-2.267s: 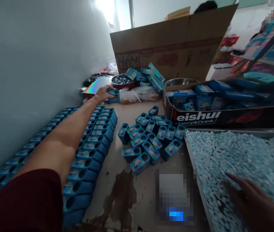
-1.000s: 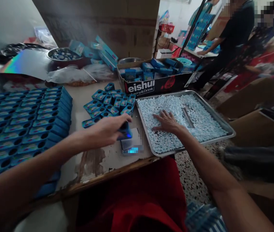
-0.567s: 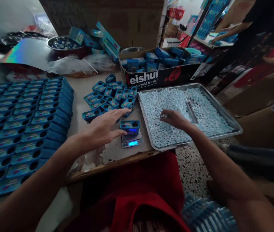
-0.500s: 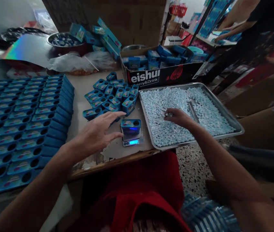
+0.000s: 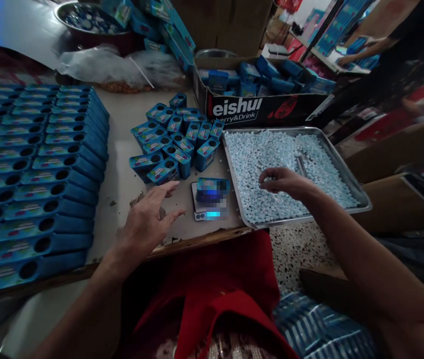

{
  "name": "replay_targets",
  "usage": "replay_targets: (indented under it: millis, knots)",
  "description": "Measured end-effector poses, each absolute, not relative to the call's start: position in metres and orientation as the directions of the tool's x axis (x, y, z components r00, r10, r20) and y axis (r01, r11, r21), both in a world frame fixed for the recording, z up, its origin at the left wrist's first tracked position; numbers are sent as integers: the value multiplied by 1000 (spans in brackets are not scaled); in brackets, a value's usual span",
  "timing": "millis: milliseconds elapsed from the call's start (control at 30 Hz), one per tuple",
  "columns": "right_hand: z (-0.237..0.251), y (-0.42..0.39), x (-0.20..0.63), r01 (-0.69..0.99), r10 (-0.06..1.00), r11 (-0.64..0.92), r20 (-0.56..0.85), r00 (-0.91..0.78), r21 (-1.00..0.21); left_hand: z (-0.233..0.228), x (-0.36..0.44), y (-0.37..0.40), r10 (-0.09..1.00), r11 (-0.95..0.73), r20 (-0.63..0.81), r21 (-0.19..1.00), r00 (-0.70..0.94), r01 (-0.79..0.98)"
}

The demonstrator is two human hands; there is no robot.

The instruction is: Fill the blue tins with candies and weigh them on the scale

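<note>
Blue and unheld, the box (image 5: pixel 212 185) sat on the scale (image 5: pixel 200 216) after your left hand (image 5: pixel 147 217) drew back, spread; your right hand (image 5: pixel 285 182) curled above pellets (image 5: pixel 256 209), grip unclear.

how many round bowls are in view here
2 visible: a dark red bowl holding shiny pieces, upper left, behind the clear plastic bag; and a metal bowl, mostly hidden, behind the carton beyond the metal tray. More may be hidden.

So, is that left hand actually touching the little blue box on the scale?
Apart. The head view shows a strip of bare tabletop between the left hand's fingers and the blue box on the scale.
</note>
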State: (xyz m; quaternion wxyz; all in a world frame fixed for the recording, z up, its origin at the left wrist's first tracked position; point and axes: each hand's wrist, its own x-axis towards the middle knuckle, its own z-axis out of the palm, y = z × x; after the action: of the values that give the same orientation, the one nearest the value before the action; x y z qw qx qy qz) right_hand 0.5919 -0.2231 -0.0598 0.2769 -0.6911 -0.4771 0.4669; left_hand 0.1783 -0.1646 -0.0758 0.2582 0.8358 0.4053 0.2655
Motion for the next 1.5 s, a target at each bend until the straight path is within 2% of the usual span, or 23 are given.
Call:
replay_targets:
  millis: [100,233,433,567,667,833,933,1033,1200,1267,1333,1400,1500]
  knots:
    - [-33,-215,564,364,929,-348,-371,8,-864,-83,177,-162,841,-479,172,678,513,558]
    - [2,-195,522,482,958,-198,-271,-88,-854,-90,174,-159,851,-439,147,727,505,528]
    - [24,-177,487,636,950,4,-196,-243,-772,-95,177,-157,874,-357,91,787,478,503]
    - [27,-180,476,732,943,143,-133,-306,-666,-91,190,-159,865,-330,80,835,495,441]
    - [26,-183,470,793,936,185,-140,-321,-580,-87,197,-160,856,-328,87,854,510,405]
    - [23,-182,463,842,924,251,-141,-356,-477,-82,195,-160,869,-324,64,824,491,466]
    - [22,-182,462,850,934,239,-128,-333,-470,-81,193,-161,875,-305,42,822,482,481]
    - [19,-183,461,830,952,187,-112,-285,-526,-80,193,-162,879,-278,17,831,477,482]
    - [12,-184,479,670,985,18,-102,-140,-742,-80,194,-161,884,-278,15,820,467,500]
    - [8,-186,499,513,991,-115,-137,-5,-851,-82,192,-161,888,-289,36,819,458,496]
    - [0,-192,522,272,961,-249,-203,186,-930,-85,191,-162,896,-300,70,824,438,481]
    - [-11,-203,544,9,882,-335,-311,355,-942,-83,193,-164,904,-334,136,817,405,471]
    - [-31,-223,559,-230,769,-422,-481,422,-877,-72,202,-167,887,-422,247,775,390,471]
